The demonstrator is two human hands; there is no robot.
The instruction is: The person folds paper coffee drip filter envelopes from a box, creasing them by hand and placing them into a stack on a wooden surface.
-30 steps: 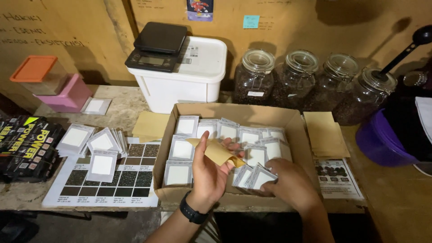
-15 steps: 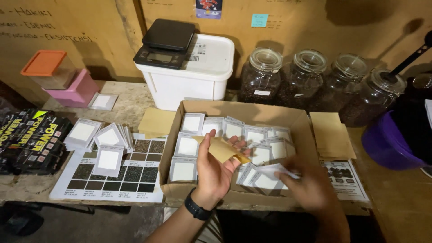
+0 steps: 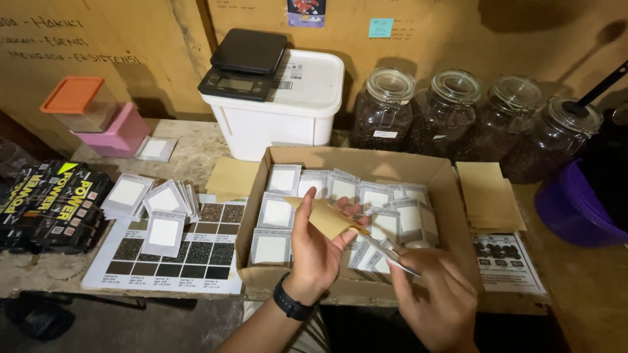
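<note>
Two hands at work over the cardboard box (image 3: 451, 216) of silver pouches (image 3: 278, 212). Your left hand (image 3: 314, 252) pinches a tan paper envelope (image 3: 327, 218), corner pointing to 2 o'clock above the box's middle. Your right hand (image 3: 435, 297), at 4 o'clock from it, is closed on a thin silver pouch (image 3: 386, 253), edge-on. Keep the envelope's mouth spread and slide the pouch in flat; a tilt would likely snag. Jars (image 3: 451, 117) stand at 12 o'clock.
</note>
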